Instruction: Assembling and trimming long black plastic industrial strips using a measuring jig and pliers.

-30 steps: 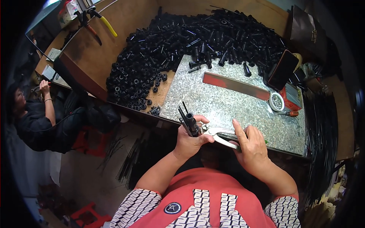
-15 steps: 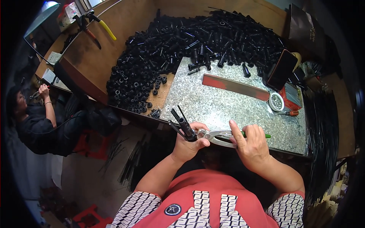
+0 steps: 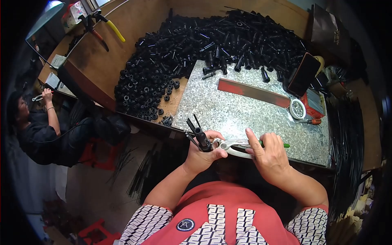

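My left hand (image 3: 201, 158) is closed around a black tubular part (image 3: 201, 138), tilted up, with several thin black rods fanning out around it. In my right hand (image 3: 270, 157) are silver pliers (image 3: 237, 143), their jaws up against the part beside my left thumb. The right index finger lies stretched along the pliers' handles. A green-handled tool (image 3: 286, 145) pokes out past the same hand; most of it is covered by the fingers. Both hands are just over the near edge of the speckled worktop (image 3: 212, 102), and the exact bite of the jaws is hard to see.
Behind the worktop rises a big heap of black tubular parts (image 3: 228, 38). A reddish metal bar (image 3: 253, 93), a phone (image 3: 304, 75), a small white bowl (image 3: 297, 108) and a screwdriver (image 3: 313, 121) lie to the right. A co-worker (image 3: 45, 126) sits at far left. Pliers (image 3: 109, 28) hang on the partition.
The black part and its rods have shifted slightly right in my left hand. The pliers stay almost where they were. The co-worker's tool has moved a little.
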### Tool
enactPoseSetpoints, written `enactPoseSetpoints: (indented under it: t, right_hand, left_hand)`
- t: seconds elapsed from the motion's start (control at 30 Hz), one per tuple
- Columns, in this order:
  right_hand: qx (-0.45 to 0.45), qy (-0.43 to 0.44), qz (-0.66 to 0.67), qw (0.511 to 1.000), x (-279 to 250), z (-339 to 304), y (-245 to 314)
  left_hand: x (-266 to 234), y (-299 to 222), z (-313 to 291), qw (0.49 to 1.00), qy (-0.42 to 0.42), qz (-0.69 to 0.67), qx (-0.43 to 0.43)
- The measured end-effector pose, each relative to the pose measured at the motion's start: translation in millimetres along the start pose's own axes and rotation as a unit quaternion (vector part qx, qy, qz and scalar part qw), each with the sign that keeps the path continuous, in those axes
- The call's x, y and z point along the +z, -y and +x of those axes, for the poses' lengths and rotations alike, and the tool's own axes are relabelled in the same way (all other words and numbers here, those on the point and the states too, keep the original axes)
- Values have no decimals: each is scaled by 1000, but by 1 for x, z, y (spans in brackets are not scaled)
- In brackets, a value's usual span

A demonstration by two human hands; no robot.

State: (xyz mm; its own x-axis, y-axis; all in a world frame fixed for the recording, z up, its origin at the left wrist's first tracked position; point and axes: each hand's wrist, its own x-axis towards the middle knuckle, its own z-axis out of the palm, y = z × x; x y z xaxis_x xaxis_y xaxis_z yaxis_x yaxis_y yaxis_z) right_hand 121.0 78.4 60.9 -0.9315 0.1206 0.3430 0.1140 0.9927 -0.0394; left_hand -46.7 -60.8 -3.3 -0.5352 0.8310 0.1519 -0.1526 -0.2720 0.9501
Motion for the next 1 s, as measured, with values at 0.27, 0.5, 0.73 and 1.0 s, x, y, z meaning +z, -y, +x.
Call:
enactPoseSetpoints:
  t: [0.27,0.5,0.73,1.0]
  right_hand:
    - [11,-3,11,1000,5,-4,3]
    - [-5,-15,-37,999,1,-5,-1]
    - [-10,18,-61,998,-6,-8,-4]
    - [-24,59,-39,997,-14,-9,-10]
  left_hand:
    - [-3,1,1,997,44,-33,-50]
    - [-4,5,1,997,59,-1,-53]
    - [-4,11,2,994,86,-1,-61]
    - [-1,9,3,991,104,81,-7]
